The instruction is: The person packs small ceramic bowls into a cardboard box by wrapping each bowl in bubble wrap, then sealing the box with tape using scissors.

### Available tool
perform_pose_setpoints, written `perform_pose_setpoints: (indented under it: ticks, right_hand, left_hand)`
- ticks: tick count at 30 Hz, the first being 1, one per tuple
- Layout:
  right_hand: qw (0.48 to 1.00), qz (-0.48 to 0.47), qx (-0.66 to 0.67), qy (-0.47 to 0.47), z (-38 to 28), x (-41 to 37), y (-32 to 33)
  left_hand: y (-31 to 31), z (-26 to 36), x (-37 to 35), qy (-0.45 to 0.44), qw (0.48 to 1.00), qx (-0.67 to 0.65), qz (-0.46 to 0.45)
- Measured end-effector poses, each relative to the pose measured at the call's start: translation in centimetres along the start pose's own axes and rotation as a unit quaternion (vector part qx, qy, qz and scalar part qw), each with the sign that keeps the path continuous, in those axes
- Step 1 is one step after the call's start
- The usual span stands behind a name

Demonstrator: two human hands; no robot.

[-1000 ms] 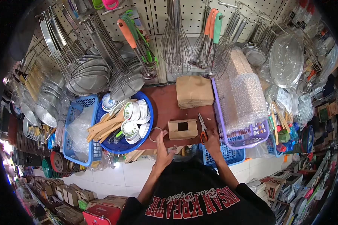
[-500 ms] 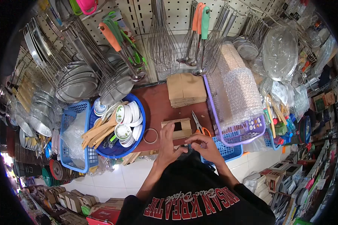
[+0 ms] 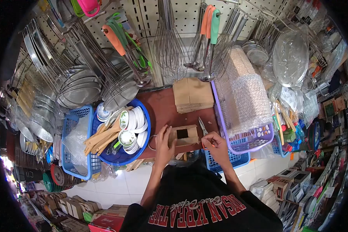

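A brown cardboard piece (image 3: 188,140) with a dark square in its middle lies near the table's front edge. My left hand (image 3: 164,146) is at its left end, fingers stretched out and apart, holding nothing. On the right, my right hand (image 3: 216,149) is closed over the orange handles of a pair of scissors (image 3: 202,125); the blades point away from me and most of the handles are hidden under the fingers. A tape roll (image 3: 152,143) lies left of my left hand, partly covered by it.
A stack of brown paper pieces (image 3: 192,94) lies at the back of the table. Left stands a blue basin (image 3: 121,159) of ladles and spoons; right, a purple basket (image 3: 241,149) with bubble wrap. Whisks (image 3: 168,50) and ladles (image 3: 209,58) hang above the back edge.
My hands have moved apart from their place together in front of the cardboard. The left went to its left end; the right went onto the scissors' handles.
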State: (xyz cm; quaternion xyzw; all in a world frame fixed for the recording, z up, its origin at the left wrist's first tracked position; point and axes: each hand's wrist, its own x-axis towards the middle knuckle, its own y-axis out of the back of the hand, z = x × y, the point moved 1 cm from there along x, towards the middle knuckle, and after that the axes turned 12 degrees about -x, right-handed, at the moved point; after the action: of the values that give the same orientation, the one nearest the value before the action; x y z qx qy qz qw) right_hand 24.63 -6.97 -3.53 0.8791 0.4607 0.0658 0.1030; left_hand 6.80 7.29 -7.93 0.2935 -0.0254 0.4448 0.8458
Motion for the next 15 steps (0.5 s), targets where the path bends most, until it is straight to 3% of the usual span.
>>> perform_pose_setpoints:
  ticks: [3, 12, 15]
  right_hand:
    - [0.999, -0.027, -0.031, -0.027, 0.3, 0.1, 0.1]
    - [0.989, -0.072, -0.125, 0.028, 0.0, 0.9, -1.2]
    - [0.99, -0.096, -0.103, 0.007, 1.4, 1.5, -1.8]
  left_hand:
    - [-0.5, -1.3, -0.1, -0.005, 1.0, -0.001, 0.021]
    - [-1.8, -2.7, -1.2, -0.036, 0.994, -0.039, 0.098]
    - [-1.7, -2.6, -1.4, -0.044, 0.993, -0.034, 0.1]
